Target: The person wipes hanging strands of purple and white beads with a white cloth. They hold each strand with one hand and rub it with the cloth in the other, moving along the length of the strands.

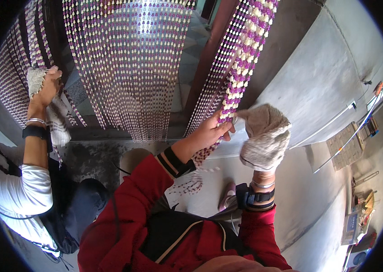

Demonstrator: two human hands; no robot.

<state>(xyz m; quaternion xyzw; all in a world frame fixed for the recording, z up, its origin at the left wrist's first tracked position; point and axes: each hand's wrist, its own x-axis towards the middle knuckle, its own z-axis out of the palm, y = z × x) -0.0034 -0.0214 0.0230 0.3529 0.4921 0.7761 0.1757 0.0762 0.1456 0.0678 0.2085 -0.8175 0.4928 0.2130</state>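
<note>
A bead curtain of purple and cream strands (127, 68) hangs across a doorway before me. My left hand (211, 132), bare, is closed around a gathered bundle of bead strands (242, 68) at the right side of the doorway. The loose ends of the bundle (194, 182) trail below that hand. My right hand (266, 139) is covered by a grey-beige cloth or mitt and is beside the bundle, close to my left hand. Its fingers are hidden by the cloth. More strands (211, 74) hang just left of the bundle.
At the left, a co-worker's hand (47, 85), with cloths, holds other bead strands. A dark red door frame (208, 51) stands beside a grey wall (317, 71). A long thin pole (347, 131), a brick-patterned panel (346, 146) and a box (350, 226) are at the right.
</note>
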